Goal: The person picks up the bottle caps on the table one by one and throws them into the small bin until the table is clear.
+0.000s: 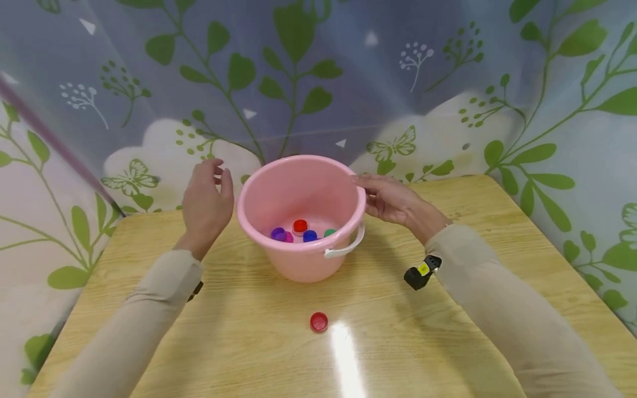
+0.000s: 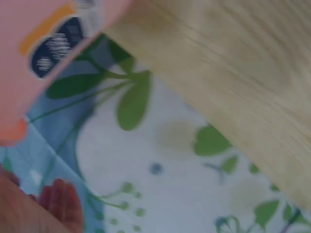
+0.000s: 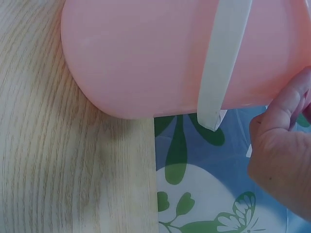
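Note:
A pink bucket (image 1: 307,260) stands upright on the wooden table, its white handle (image 1: 348,246) hanging down at the front right. Inside, on its bottom, lie small round caps: a red cap (image 1: 300,226), a blue cap (image 1: 309,236), a purple cap (image 1: 277,234) and a green one partly hidden by the near rim. My right hand (image 1: 390,202) grips the bucket's rim at the right, fingertips over the edge. To the left, my left hand (image 1: 206,202) is raised beside the bucket, apart from it, fingers loosely bent and holding nothing. Another red cap (image 1: 319,322) lies on the table before the bucket.
The wooden table (image 1: 239,342) reaches back to a wall covering (image 1: 318,127) printed with leaves and butterflies, close behind the bucket. A label (image 2: 58,46) is stuck on the bucket's outer wall. On the right wrist sits a black camera (image 1: 418,276).

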`<state>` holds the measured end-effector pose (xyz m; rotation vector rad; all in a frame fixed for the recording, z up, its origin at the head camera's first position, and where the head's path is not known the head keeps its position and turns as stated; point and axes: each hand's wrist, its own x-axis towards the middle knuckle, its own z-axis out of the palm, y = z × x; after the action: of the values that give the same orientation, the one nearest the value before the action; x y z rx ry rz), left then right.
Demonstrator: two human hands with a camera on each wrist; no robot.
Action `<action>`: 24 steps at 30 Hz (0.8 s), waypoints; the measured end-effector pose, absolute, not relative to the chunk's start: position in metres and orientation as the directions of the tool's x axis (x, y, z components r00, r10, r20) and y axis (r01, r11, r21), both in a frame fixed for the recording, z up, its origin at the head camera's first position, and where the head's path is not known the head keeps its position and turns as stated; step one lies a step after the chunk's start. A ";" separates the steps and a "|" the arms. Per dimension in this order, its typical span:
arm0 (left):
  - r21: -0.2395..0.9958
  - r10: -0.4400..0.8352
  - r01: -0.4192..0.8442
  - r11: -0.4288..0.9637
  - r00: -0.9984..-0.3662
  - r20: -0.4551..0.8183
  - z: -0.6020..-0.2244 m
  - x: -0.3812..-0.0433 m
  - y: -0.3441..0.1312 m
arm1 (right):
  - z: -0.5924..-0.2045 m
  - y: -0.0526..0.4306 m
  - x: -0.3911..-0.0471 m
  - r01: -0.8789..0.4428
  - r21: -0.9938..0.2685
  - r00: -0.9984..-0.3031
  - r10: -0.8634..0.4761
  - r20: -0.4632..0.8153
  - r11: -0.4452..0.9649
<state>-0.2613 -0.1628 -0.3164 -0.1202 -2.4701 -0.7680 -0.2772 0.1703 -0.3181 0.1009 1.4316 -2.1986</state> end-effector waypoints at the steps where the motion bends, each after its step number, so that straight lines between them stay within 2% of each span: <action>1: 0.473 -0.048 0.218 0.853 -0.872 0.487 -0.319 -0.258 -0.169 | -0.318 0.170 -0.277 0.453 -0.835 -0.867 -0.373 -0.331 -0.313; 6: 0.278 0.147 0.200 0.940 -0.969 0.201 -0.338 -0.239 -0.194 | -0.319 0.168 -0.278 0.457 -0.831 -0.867 -0.365 -0.339 -0.317; 8: 0.226 0.190 0.207 0.952 -0.977 0.096 -0.347 -0.230 -0.199 | -0.319 0.168 -0.278 0.462 -0.827 -0.865 -0.369 -0.340 -0.322; 11: 0.190 0.241 0.238 0.953 -0.971 0.006 -0.361 -0.217 -0.199 | -0.320 0.168 -0.278 0.464 -0.823 -0.863 -0.375 -0.337 -0.327; 14: 0.174 0.289 0.282 0.943 -0.957 -0.016 -0.373 -0.206 -0.194 | -0.320 0.167 -0.278 0.465 -0.819 -0.864 -0.375 -0.337 -0.335; 24: 0.173 0.432 0.429 0.887 -0.902 0.023 -0.399 -0.168 -0.163 | -0.320 0.168 -0.278 0.464 -0.826 -0.860 -0.387 -0.333 -0.320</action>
<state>-0.1682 -0.1626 -0.3995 -0.6999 -3.0669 -0.2758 -0.2782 0.1683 -0.3203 0.1004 1.4090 -2.1959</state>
